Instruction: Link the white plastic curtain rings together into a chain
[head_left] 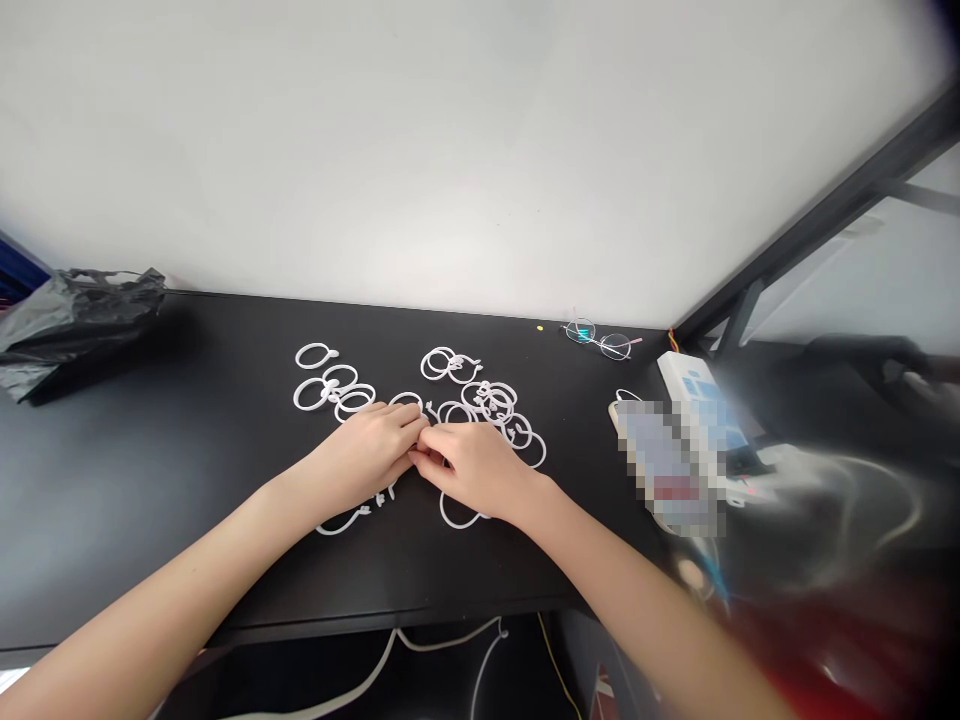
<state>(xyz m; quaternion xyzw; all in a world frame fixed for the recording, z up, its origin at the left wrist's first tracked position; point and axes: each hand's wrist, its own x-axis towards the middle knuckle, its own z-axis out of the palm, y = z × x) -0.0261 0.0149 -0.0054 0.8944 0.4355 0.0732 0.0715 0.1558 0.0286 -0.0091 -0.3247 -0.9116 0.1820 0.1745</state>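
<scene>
My left hand [371, 450] and my right hand [472, 465] meet fingertip to fingertip over the middle of a black desk [150, 500]. Both have their fingers pinched together on a white plastic ring [418, 440] that is mostly hidden between them. Several more white rings [491, 405] lie in a loose heap just behind my right hand. Another small group of rings [334, 390] lies behind my left hand. Parts of two rings [454, 518] show beneath my hands and wrists.
A crumpled black plastic bag [75, 320] sits at the desk's far left. Eyeglasses [600, 342] lie near the wall at the back right. A white device with blue markings [694, 385] and a blurred-out item are on the right. Cables [420, 645] hang below the front edge.
</scene>
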